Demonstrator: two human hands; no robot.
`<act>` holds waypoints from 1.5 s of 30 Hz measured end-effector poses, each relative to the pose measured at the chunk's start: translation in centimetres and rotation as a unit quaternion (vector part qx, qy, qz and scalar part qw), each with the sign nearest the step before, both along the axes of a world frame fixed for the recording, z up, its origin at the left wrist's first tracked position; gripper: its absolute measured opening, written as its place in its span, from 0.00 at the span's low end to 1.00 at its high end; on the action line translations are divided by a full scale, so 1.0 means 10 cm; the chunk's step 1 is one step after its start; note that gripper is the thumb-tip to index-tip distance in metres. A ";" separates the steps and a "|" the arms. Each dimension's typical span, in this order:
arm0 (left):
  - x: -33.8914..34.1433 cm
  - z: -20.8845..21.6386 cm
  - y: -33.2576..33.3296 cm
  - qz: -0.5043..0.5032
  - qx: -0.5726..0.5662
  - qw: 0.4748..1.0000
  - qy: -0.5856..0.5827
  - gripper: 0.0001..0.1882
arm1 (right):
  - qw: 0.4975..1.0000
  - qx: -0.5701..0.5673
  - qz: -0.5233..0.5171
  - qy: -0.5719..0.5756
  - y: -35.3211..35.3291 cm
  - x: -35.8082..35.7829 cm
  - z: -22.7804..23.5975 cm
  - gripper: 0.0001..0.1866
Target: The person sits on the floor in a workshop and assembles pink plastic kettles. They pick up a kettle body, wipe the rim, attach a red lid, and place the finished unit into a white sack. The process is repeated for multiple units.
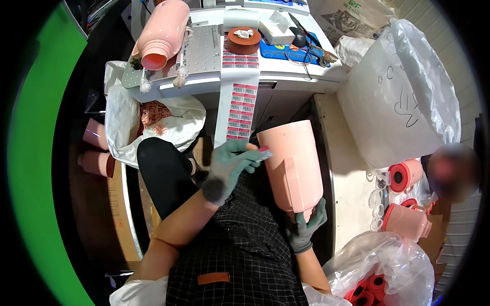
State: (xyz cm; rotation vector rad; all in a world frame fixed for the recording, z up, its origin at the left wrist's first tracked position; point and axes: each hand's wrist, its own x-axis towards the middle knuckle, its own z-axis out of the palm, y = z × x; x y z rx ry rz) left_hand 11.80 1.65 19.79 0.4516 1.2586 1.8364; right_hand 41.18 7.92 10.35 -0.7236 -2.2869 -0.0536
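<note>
Cluttered bench [286, 76]; label strip [240, 109] hangs beside pink jug [293, 163].

A second pink jug body [161, 33] lies on its side on the far bench, beside a brown tape roll [243, 41]. At right stands a large white plastic bag [403, 97]; red lids [370, 288] fill the near-right bag.

This looks like a small factory packing or labelling station. A white workbench [286, 76] carries a long strip of red and white sticker labels [240, 109], a roll of tape [243, 41] and a metal machine plate [201, 48]. Around it lie many identical pink plastic jugs [163, 33] and big clear bags [398, 97] of red caps [370, 288], with cardboard cartons [120, 204] on the floor.
</note>
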 end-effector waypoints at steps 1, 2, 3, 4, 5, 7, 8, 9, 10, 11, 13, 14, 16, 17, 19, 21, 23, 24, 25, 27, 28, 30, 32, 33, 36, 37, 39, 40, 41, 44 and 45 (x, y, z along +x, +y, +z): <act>0.02 0.02 0.11 -0.013 -0.009 1.000 -0.025 0.07 | 1.000 0.003 -0.003 -0.003 0.00 0.01 -0.03 0.42; 0.02 0.02 0.19 -0.029 -0.022 0.998 -0.050 0.07 | 1.000 0.003 -0.010 -0.005 -0.03 -0.01 -0.03 0.41; 0.02 -0.01 0.23 -0.037 -0.015 0.997 -0.063 0.07 | 1.000 0.006 0.002 0.007 -0.04 -0.07 0.04 0.36; 0.01 -0.06 0.26 -0.045 -0.007 0.996 -0.075 0.07 | 1.000 0.003 -0.003 0.007 -0.03 -0.04 0.00 0.35; 0.01 -0.08 0.27 -0.052 -0.004 0.995 -0.087 0.07 | 1.000 -0.004 -0.008 0.007 -0.04 -0.02 -0.06 0.34; 0.02 -0.09 0.26 -0.052 -0.010 0.995 -0.080 0.06 | 1.000 -0.008 -0.009 0.001 -0.06 0.03 -0.13 0.33; 0.01 -0.08 0.26 -0.050 -0.012 0.996 -0.075 0.06 | 1.000 -0.005 -0.004 -0.004 -0.05 0.00 -0.08 0.33; 0.01 -0.11 0.25 -0.041 -0.008 0.997 -0.067 0.06 | 1.000 -0.001 0.001 -0.010 -0.04 -0.02 -0.05 0.33; 0.03 -0.14 0.23 -0.032 -0.003 0.998 -0.059 0.06 | 1.000 0.002 0.009 -0.010 -0.04 -0.01 -0.07 0.34; 0.03 -0.11 0.23 -0.023 0.001 0.999 -0.049 0.06 | 1.000 0.005 0.015 -0.007 -0.04 0.01 -0.10 0.34; 0.02 -0.02 0.23 -0.036 -0.040 0.998 -0.019 0.08 | 0.999 -0.023 0.004 0.047 -0.07 -0.01 -0.19 0.36; 0.02 0.04 0.22 -0.042 -0.061 0.997 -0.004 0.10 | 0.994 -0.054 -0.015 0.098 -0.12 -0.07 -0.26 0.36; -0.01 0.12 0.23 -0.032 -0.135 0.980 0.144 0.09 | 0.988 -0.081 -0.032 0.126 -0.17 -0.07 -0.32 0.41; -0.04 0.14 0.21 -0.021 -0.171 0.961 0.216 0.08 | 0.992 -0.076 -0.025 0.102 -0.17 -0.04 -0.31 0.44; -0.12 -0.24 0.20 0.065 -0.107 0.973 0.194 0.07 | 0.996 -0.055 -0.003 0.067 -0.10 -0.05 -0.25 0.48; -0.11 -0.21 0.21 0.135 -0.062 0.945 0.291 0.07 | 0.999 -0.033 0.018 0.036 -0.11 -0.05 -0.17 0.50; -0.20 -0.13 0.32 0.139 -0.018 0.850 0.508 0.07 | 0.999 -0.023 0.014 0.035 -0.13 -0.08 -0.15 0.50; -0.18 -0.19 0.42 0.133 -0.015 0.848 0.513 0.06 | 0.999 -0.013 0.014 0.035 -0.11 -0.10 -0.14 0.51; -0.15 -0.25 0.50 0.127 -0.015 0.847 0.516 0.05 | 0.999 0.004 0.017 0.032 -0.11 -0.13 -0.12 0.48; -0.15 -0.42 0.59 0.126 -0.022 0.822 0.554 0.07 | 0.999 0.018 0.014 0.027 -0.14 -0.14 -0.11 0.43; -0.15 -0.48 0.62 0.125 -0.027 0.809 0.573 0.10 | 0.999 0.017 0.013 0.025 -0.14 -0.14 -0.12 0.40; -0.10 -0.30 0.67 0.126 -0.063 0.818 0.557 0.13 | 1.000 -0.010 -0.001 0.021 -0.17 -0.08 -0.19 0.34; -0.14 -0.16 0.72 0.071 -0.135 0.814 0.560 0.13 | 0.999 -0.005 -0.021 0.027 -0.18 -0.11 -0.18 0.29; -0.17 -0.17 0.78 0.069 -0.156 0.812 0.559 0.11 | 0.999 0.007 -0.023 0.027 -0.17 -0.16 -0.13 0.28; -0.33 -0.27 0.90 -0.001 -0.278 0.744 0.607 0.10 | 0.999 0.043 -0.012 0.018 -0.19 -0.31 0.12 0.25; -0.45 -0.30 0.92 -0.026 -0.273 0.722 0.635 0.11 | 0.999 0.046 -0.005 0.017 -0.22 -0.36 0.17 0.26; -0.71 -0.37 0.93 -0.075 -0.264 0.675 0.685 0.12 | 0.998 0.058 0.014 0.007 -0.24 -0.41 0.22 0.27; -0.81 -0.40 0.97 -0.073 -0.305 0.665 0.678 0.12 | 0.997 0.067 0.026 -0.003 -0.25 -0.42 0.22 0.27; -0.88 -0.33 1.03 -0.073 -0.341 0.653 0.672 0.13 | 0.995 0.104 0.007 -0.001 -0.24 -0.46 0.21 0.29; -0.94 0.06 0.93 0.022 -0.411 0.698 0.586 0.12 | 0.990 0.132 0.026 -0.031 -0.28 -0.41 0.19 0.32; -0.86 0.00 0.84 0.103 -0.297 0.753 0.578 0.11 | 0.991 0.129 0.025 -0.020 -0.25 -0.43 0.19 0.31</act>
